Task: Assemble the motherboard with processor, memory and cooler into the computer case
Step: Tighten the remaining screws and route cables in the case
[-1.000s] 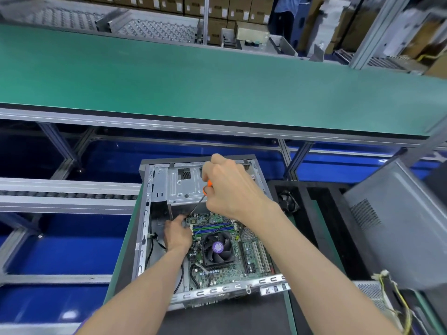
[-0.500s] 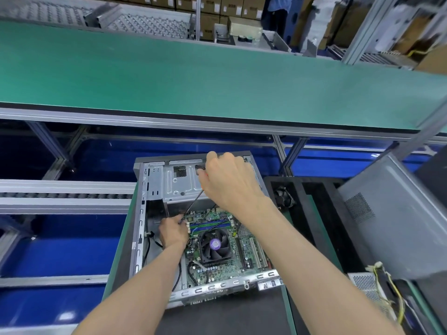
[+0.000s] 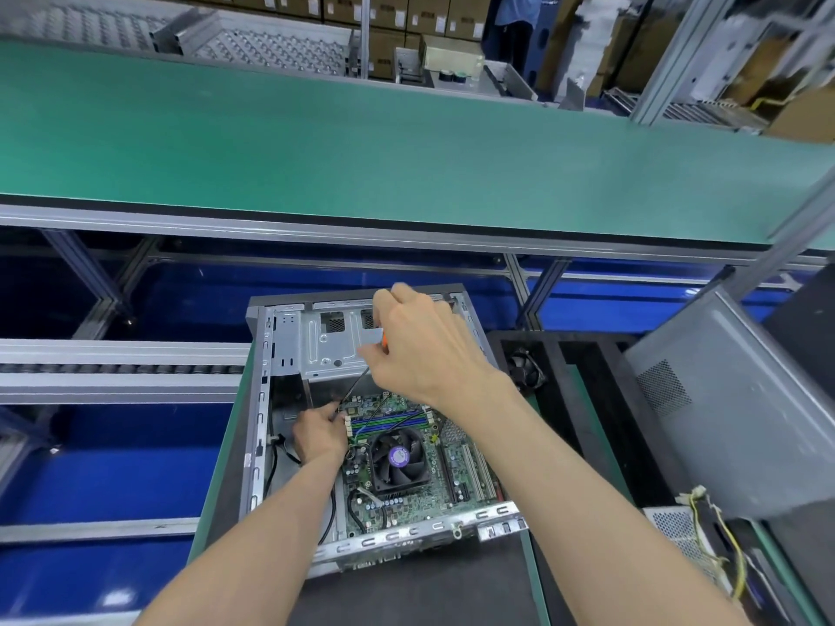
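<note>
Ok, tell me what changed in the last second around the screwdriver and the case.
Very little. The right hand keeps gripping the orange-handled screwdriver, whose shaft still slants down to the motherboard's top left corner; only its grip shifts slightly. The left hand stays at the tip. The computer case and cooler fan have not moved; the camera shifted a little.

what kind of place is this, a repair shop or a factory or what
Most likely a computer assembly line in a factory. A long green conveyor belt runs past the workstation, roller tracks sit beside it, and stacked cardboard boxes fill the background. An open computer case lies on the bench.
</note>
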